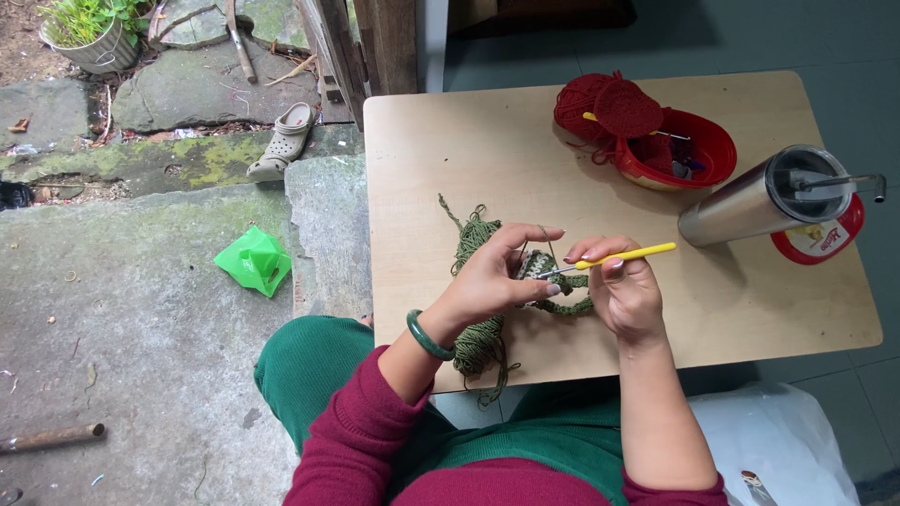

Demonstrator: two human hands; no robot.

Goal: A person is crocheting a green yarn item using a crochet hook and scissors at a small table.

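My left hand [492, 276] pinches a small green and white crochet piece [536, 266] above the wooden table [562, 178]. A green bangle circles that wrist. My right hand [623, 290] grips a crochet hook with a yellow handle [626, 255], its metal tip pushed into the piece. Olive green yarn [478, 333] trails from the work, lies in a loose heap on the table and hangs over the near edge toward my lap.
A red bowl [698, 150] with red yarn [600, 105] and another hook stands at the table's back. A steel tumbler [764, 199] with a straw lies beside a red lid. Stone paving, a green plastic scrap [253, 260] and a shoe [284, 141] lie left.
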